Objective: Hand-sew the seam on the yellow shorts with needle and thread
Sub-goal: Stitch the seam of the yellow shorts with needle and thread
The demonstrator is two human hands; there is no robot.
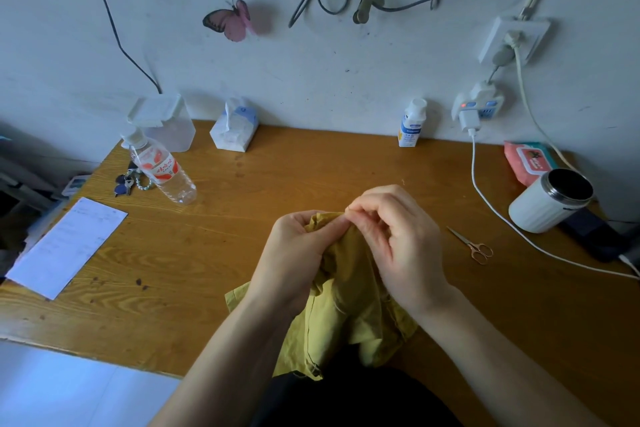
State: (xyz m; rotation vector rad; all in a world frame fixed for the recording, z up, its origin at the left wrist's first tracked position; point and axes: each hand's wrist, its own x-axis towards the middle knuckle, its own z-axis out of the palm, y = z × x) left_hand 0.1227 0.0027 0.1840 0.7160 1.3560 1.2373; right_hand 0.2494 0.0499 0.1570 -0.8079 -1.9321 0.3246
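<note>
Bench point(311, 166), contents as seen from beside the sewer, left to right.

1. Sheet of paper point(65, 246): lay flat at nine o'clock from the hands, at the bench's left edge.
2. Water bottle point(162, 170): stood at ten o'clock, with keys point(126, 182) just beside it.
3. Left hand point(298, 253): its fingers point(325, 229) were curled round a bunched fold of cloth, holding it up off the bench.
4. Yellow shorts point(346, 305): gathered between both hands at the near edge, at six o'clock on the bench, with the rest trailing down toward the lap.
5. Right hand point(398, 236): its fingers point(360, 215) were pinched together at the top of the raised fold, touching the cloth. The needle and thread were too small to make out.
6. Scissors point(472, 246): lay at three o'clock from the right hand, apart from it and not held.

Step, as judged: a stitch in progress along the seam, with the point either entering or leaving the fold.

Next move, as judged: it called for the left hand to keep the fold taut while the right drew the thread through gently, so the seam did not pucker. The scissors would not be needed until the end.
</note>
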